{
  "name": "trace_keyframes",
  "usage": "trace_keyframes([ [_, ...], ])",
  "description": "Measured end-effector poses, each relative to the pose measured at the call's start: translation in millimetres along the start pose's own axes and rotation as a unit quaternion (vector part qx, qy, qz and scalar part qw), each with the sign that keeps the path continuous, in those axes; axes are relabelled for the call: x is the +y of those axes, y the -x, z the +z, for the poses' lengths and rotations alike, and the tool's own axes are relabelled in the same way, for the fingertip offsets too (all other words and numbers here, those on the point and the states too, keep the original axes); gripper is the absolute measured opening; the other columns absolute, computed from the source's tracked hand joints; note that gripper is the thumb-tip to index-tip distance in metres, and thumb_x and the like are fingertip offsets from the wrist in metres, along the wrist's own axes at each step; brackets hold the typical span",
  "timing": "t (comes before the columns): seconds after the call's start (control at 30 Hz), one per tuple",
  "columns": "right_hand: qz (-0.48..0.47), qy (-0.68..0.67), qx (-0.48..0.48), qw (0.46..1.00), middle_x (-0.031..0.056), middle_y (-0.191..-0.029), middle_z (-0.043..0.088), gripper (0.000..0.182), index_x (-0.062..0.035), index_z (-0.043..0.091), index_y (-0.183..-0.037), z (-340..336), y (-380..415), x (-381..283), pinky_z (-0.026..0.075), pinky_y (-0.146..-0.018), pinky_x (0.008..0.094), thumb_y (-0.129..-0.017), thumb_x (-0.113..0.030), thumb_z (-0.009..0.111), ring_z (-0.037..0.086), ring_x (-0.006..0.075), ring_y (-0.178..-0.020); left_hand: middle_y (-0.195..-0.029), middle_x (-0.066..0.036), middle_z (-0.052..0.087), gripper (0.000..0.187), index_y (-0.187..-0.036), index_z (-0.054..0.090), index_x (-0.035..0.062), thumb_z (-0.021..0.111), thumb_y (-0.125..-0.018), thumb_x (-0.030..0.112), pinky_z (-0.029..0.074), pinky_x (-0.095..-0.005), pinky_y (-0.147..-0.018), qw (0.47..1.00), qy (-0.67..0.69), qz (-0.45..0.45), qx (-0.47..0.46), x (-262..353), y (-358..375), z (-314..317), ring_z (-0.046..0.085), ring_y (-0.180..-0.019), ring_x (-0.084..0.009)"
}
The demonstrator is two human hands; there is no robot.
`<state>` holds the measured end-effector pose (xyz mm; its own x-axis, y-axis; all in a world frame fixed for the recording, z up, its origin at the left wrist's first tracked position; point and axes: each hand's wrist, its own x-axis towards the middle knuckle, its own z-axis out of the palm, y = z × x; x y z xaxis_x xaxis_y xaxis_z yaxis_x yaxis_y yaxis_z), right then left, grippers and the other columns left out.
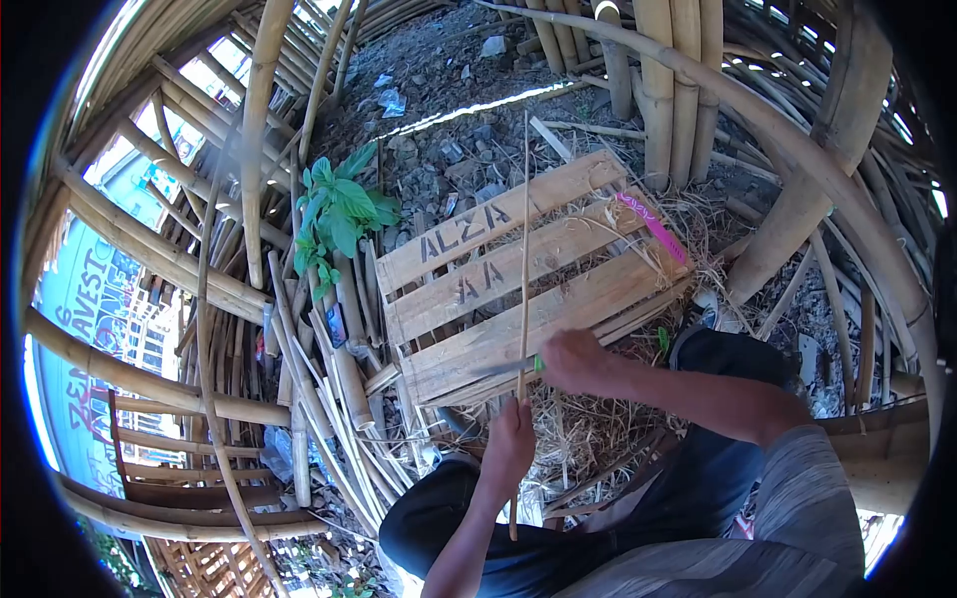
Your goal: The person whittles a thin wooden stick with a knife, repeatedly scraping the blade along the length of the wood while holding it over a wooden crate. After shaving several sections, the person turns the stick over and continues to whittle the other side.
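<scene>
My left hand [510, 439] is closed around the lower part of a long, thin bamboo strip [525, 249], which stands nearly upright in the view. My right hand [576, 363] grips a knife [498, 368] by its green handle, blade pointing left. The blade crosses the strip just above my left fist. Behind both hands lies a slatted wooden crate [478, 309] with dark stencilled letters on its boards. The strip's lower end passes down over my lap.
Bamboo poles [159, 369] form a framework on the left, and thick poles [668, 100] stand at the upper right. A leafy green plant [344, 204] grows beside the crate. Bamboo shavings [583, 434] cover the ground before me. A pink strip [653, 229] lies on the crate.
</scene>
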<state>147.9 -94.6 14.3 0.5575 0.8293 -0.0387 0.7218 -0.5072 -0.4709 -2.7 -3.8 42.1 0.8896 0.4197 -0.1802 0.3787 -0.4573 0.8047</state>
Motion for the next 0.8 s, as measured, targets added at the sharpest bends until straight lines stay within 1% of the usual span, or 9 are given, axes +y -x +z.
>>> trace_keyframes([
  [0.07,-0.047,0.031,-0.055,0.997,0.0195,-0.067,0.062,0.018,-0.0012,0.063,-0.07,3.9,2.0,1.2,0.051,-0.057,0.0419,-0.072,-0.018,0.057,0.064,0.0322,-0.063,-0.061,-0.029,0.048,0.026,-0.077,0.04,-0.0037,0.04,-0.093,0.017,0.032,-0.0517,-0.053,0.997,-0.032,0.064,0.027,-2.7,7.4,6.4,0.047,-0.065,-0.0496],
  [0.1,0.008,0.031,-0.036,0.999,0.0194,-0.067,0.062,0.019,-0.0011,0.063,-0.071,4.0,-5.6,11.8,0.051,-0.057,0.0418,-0.072,-0.019,0.057,0.064,0.032,-0.063,-0.057,-0.023,0.045,0.026,-0.077,0.041,-0.0017,0.038,-0.094,0.017,0.034,-0.0438,-0.05,0.996,-0.056,0.058,0.025,-6.2,11.3,9.7,0.042,-0.053,-0.0424],
  [0.23,0.104,0.028,0.087,0.99,0.018,-0.065,0.062,0.02,-0.001,0.063,-0.071,-26.5,-22.5,64.6,0.051,-0.055,0.0408,-0.073,-0.019,0.055,0.064,0.0305,-0.061,-0.056,-0.023,0.045,0.026,-0.076,0.04,-0.0018,0.039,-0.094,0.017,0.033,-0.0438,-0.05,0.996,-0.03,0.08,-0.001,-4.3,16.7,9.4,0.041,-0.053,-0.0422],
  [0.3,0.105,0.01,0.04,0.994,0.0172,-0.063,0.061,0.02,-0.0012,0.063,-0.068,-27.8,-15.1,56.7,0.05,-0.054,0.0406,-0.074,-0.019,0.055,0.063,0.0297,-0.059,-0.055,-0.022,0.044,0.026,-0.076,0.04,-0.0018,0.039,-0.094,0.017,0.033,-0.0435,-0.049,0.999,0.041,0.003,-0.035,-9.8,15.1,9.0,0.041,-0.053,-0.042],
  [0.43,0.022,0.026,-0.04,0.999,0.0189,-0.062,0.06,0.022,0.0002,0.062,-0.064,3.4,0.3,20.3,0.05,-0.058,0.0432,-0.068,-0.021,0.061,0.062,0.0327,-0.059,-0.058,-0.028,0.047,0.023,-0.078,0.039,-0.0036,0.042,-0.092,0.014,0.032,-0.0503,-0.049,1.0,-0.007,0.018,-0.023,3.9,13.9,1.2,0.047,-0.061,-0.0491],
  [0.6,0.111,0.017,0.073,0.991,0.0201,-0.062,0.06,0.024,0.0024,0.061,-0.065,-34.3,-26.8,84.5,0.049,-0.056,0.043,-0.069,-0.021,0.061,0.062,0.0326,-0.06,-0.059,-0.028,0.049,0.022,-0.079,0.04,-0.003,0.041,-0.092,0.014,0.033,-0.0505,-0.049,0.997,-0.053,0.05,-0.028,12.5,29.2,6.7,0.047,-0.063,-0.0493],
  [0.67,0.166,0.023,0.082,0.982,0.0197,-0.061,0.06,0.023,0.0028,0.061,-0.065,-40.1,-31.3,87.6,0.049,-0.056,0.0433,-0.07,-0.019,0.06,0.062,0.0324,-0.059,-0.054,-0.02,0.042,0.026,-0.078,0.039,-0.0018,0.043,-0.093,0.018,0.033,-0.0423,-0.046,0.999,0.007,0.016,-0.046,7.1,28.9,6.1,0.043,-0.045,-0.0318],
  [0.7,0.146,-0.011,0.05,0.988,0.0188,-0.06,0.06,0.022,0.0027,0.061,-0.066,-45.3,-22.3,68.8,0.049,-0.057,0.0433,-0.071,-0.018,0.059,0.061,0.0329,-0.057,-0.05,-0.009,0.038,0.027,-0.077,0.039,0.0005,0.041,-0.095,0.021,0.031,-0.0344,-0.041,0.997,0.041,0.006,-0.061,-6.1,25.6,9.2,0.038,-0.041,-0.0155],
  [0.8,0.086,0.005,-0.042,0.995,0.0206,-0.067,0.061,0.024,0.0011,0.064,-0.074,-17.9,-8.7,33.9,0.051,-0.059,0.0419,-0.072,-0.022,0.059,0.063,0.0327,-0.064,-0.05,0.001,0.031,0.027,-0.074,0.039,0.0045,0.038,-0.096,0.02,0.025,-0.0261,-0.039,0.966,0.219,-0.085,-0.108,-12.8,16.7,10.8,0.03,-0.043,-0.0058],
])
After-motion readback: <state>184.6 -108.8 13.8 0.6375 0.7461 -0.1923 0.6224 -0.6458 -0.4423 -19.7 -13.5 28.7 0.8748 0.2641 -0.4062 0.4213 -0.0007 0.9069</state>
